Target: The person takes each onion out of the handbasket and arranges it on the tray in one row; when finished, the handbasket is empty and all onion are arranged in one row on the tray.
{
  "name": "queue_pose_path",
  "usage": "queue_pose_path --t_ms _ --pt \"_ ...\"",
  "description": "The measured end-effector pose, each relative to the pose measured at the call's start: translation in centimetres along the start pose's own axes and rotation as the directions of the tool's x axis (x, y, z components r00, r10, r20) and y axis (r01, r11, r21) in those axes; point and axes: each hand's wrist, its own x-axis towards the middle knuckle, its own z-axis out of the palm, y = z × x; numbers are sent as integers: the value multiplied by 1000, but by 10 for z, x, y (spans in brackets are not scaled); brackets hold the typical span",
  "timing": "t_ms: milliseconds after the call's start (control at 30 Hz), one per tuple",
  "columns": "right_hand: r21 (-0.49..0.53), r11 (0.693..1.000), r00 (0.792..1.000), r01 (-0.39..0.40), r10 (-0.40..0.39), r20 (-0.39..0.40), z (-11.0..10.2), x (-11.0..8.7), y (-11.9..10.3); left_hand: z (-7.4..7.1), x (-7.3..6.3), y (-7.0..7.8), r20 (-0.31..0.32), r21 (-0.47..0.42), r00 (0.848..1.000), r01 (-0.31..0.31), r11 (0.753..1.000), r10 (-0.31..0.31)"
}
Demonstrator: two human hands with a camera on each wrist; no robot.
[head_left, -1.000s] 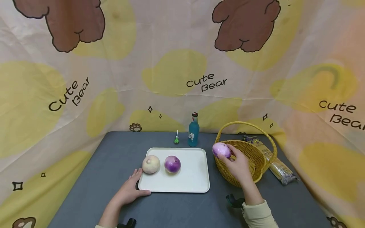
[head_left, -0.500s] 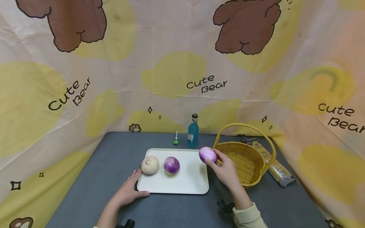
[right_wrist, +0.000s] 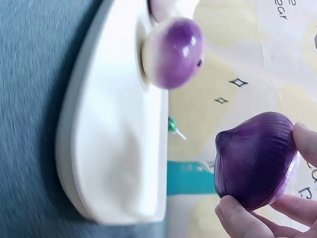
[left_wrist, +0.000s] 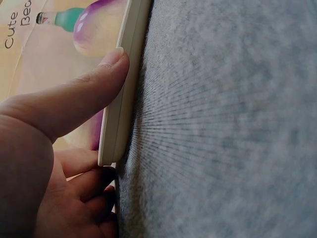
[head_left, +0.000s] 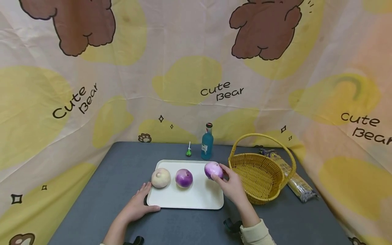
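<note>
My right hand (head_left: 234, 187) pinches a purple onion (head_left: 213, 170) between thumb and fingers, above the right part of the white tray (head_left: 202, 200). In the right wrist view the onion (right_wrist: 260, 161) shows its dark ridged side and pointed tip, and the tray (right_wrist: 99, 144) lies beyond it. Spread at the tray's front left corner is my left hand (head_left: 136, 204), its fingers along the left edge and its thumb (left_wrist: 99, 82) against the front edge. A second purple onion (head_left: 184, 178) sits mid-tray, and a white onion (head_left: 160, 178) rests by the left edge.
Right of the tray stands a yellow wicker basket (head_left: 260, 177) with a tall handle. A long clear packet (head_left: 297, 183) lies behind it. A blue bottle (head_left: 207, 143) and a green lollipop (head_left: 189, 151) are at the back of the grey table (head_left: 101, 190).
My right hand has carried the purple onion leftward, from over the basket's left rim to over the tray's right side. The left hand keeps its place at the corner.
</note>
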Motion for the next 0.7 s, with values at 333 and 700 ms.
queue_pose_path --t_ms 333,700 --pt "-5 1000 1000 -29 29 4 29 6 16 2 4 -2 7 10 1000 11 1000 -11" --pt "-89 995 999 -34 35 6 42 8 29 1 4 -3 -2 2 1000 15 1000 -15"
